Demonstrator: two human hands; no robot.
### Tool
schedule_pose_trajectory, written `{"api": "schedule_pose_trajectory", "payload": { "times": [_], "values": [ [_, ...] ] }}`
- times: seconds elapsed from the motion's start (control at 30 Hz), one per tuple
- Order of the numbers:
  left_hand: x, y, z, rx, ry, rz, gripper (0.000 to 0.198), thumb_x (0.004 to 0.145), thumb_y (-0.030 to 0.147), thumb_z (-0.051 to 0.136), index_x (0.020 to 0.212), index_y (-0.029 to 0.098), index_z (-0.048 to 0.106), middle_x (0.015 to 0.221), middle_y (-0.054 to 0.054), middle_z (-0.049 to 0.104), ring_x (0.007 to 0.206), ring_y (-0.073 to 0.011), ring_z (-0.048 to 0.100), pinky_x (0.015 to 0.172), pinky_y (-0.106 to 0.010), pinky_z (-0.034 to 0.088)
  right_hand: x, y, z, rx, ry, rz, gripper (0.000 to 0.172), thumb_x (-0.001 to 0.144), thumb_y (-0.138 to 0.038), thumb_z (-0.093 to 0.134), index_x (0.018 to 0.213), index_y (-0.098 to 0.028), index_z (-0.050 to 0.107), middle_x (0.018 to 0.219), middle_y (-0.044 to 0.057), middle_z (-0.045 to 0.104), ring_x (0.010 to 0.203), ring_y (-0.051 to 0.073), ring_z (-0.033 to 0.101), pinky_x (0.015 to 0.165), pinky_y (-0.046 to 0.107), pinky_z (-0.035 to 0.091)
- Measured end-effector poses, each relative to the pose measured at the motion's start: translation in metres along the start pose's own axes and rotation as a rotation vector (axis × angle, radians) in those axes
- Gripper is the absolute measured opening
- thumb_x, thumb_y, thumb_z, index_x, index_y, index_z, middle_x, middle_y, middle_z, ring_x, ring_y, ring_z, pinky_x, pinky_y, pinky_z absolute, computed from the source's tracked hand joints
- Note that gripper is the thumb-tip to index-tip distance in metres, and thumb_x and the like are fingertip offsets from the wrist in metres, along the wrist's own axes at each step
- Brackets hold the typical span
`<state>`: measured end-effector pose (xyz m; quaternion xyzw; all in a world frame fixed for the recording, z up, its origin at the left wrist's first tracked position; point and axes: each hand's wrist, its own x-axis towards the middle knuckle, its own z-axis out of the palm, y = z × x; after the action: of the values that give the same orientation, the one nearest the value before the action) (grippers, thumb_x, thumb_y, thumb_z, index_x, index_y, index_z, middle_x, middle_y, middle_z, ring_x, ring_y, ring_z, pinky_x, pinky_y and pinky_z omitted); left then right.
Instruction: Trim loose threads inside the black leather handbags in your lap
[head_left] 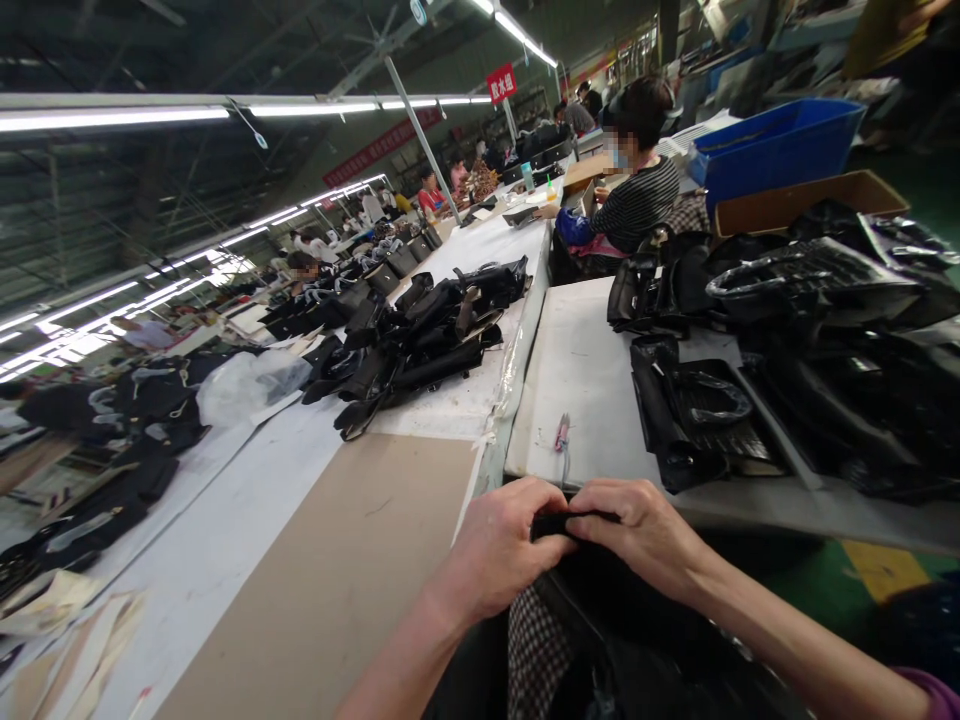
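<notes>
Both hands meet at the lower middle of the head view, at the upper edge of a black item [637, 610] that looks like a bag and lies over the lap. My left hand [510, 545] pinches that edge between thumb and fingers. Right beside it, my right hand [637, 525] grips the same edge, its thumb lying along it. The fingertips of the two hands almost touch. Much of the black item is dark and runs out of the frame at the bottom. Just beyond the hands, a small pink-handled tool [562, 433] lies on the white table [577, 350].
Black pieces [420, 340] are heaped on the left table [337, 560]. Plastic-wrapped black bags [810, 290] cover the right side. Behind them stand a cardboard box [817, 200] and a blue bin [780, 150]. A person in a striped top [637, 205] sits at the table ahead.
</notes>
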<state>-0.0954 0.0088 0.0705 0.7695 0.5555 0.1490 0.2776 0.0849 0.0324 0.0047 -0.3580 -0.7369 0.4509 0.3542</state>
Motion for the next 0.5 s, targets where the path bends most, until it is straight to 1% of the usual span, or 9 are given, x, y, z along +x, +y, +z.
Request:
{"api": "schedule_pose_trajectory", "payload": {
  "times": [0.07,0.13,0.2,0.3,0.37,0.43,0.5],
  "values": [
    [0.004,-0.001,0.002,0.034,0.002,0.023,0.011,0.075,0.017,0.073,0.081,0.020,0.065,0.082,0.003,0.067,0.079,-0.0146,0.061,0.068,-0.021,0.044,-0.002,0.000,-0.002,-0.007,-0.010,-0.010,0.018,0.088,-0.018,0.060,0.074,-0.019,0.070,0.069,-0.002,0.062,0.067,0.014,0.057,0.061,0.023,0.038],
    [0.007,-0.005,0.004,0.056,0.012,0.081,0.007,0.078,0.017,0.072,0.077,0.019,0.065,0.078,0.003,0.067,0.076,-0.0137,0.061,0.068,-0.021,0.043,-0.005,0.002,-0.004,-0.011,-0.024,-0.024,0.022,0.092,-0.021,0.056,0.075,-0.019,0.070,0.073,-0.001,0.063,0.071,0.015,0.058,0.064,0.024,0.039],
    [0.008,-0.008,0.006,0.075,0.020,0.154,0.004,0.083,0.019,0.067,0.079,0.019,0.068,0.076,0.002,0.067,0.075,-0.0132,0.061,0.068,-0.021,0.043,-0.008,0.004,-0.006,-0.014,-0.050,-0.040,0.024,0.095,-0.024,0.051,0.081,-0.019,0.069,0.079,0.000,0.065,0.076,0.015,0.059,0.068,0.024,0.041],
    [0.008,-0.010,0.010,0.092,0.028,0.218,0.013,0.089,0.021,0.060,0.083,0.018,0.071,0.074,0.000,0.067,0.071,-0.0132,0.061,0.067,-0.022,0.043,-0.010,0.007,-0.009,-0.030,-0.079,-0.051,0.025,0.099,-0.028,0.045,0.090,-0.019,0.067,0.087,0.002,0.066,0.081,0.016,0.059,0.073,0.025,0.042],
    [0.008,-0.012,0.014,0.033,0.048,0.180,0.015,0.089,0.023,0.060,0.081,0.018,0.072,0.073,-0.001,0.067,0.070,-0.0133,0.061,0.067,-0.022,0.043,-0.009,0.008,-0.009,-0.040,-0.077,-0.028,0.025,0.099,-0.029,0.044,0.089,-0.018,0.065,0.087,0.002,0.065,0.081,0.016,0.059,0.074,0.026,0.042],
    [0.010,-0.012,0.017,-0.089,0.065,0.075,0.015,0.086,0.025,0.063,0.077,0.017,0.072,0.072,0.000,0.067,0.069,-0.0134,0.061,0.066,-0.021,0.043,-0.007,0.008,-0.010,-0.041,-0.072,0.011,0.026,0.098,-0.030,0.044,0.085,-0.019,0.064,0.084,0.001,0.064,0.078,0.016,0.058,0.072,0.026,0.042],
    [0.012,-0.012,0.016,-0.211,0.051,-0.047,0.015,0.083,0.028,0.065,0.074,0.017,0.071,0.071,0.001,0.067,0.068,-0.0137,0.060,0.064,-0.021,0.043,-0.005,0.007,-0.010,-0.037,-0.073,0.049,0.027,0.098,-0.030,0.046,0.079,-0.019,0.062,0.077,0.000,0.062,0.073,0.016,0.058,0.066,0.025,0.041]
  ]
}}
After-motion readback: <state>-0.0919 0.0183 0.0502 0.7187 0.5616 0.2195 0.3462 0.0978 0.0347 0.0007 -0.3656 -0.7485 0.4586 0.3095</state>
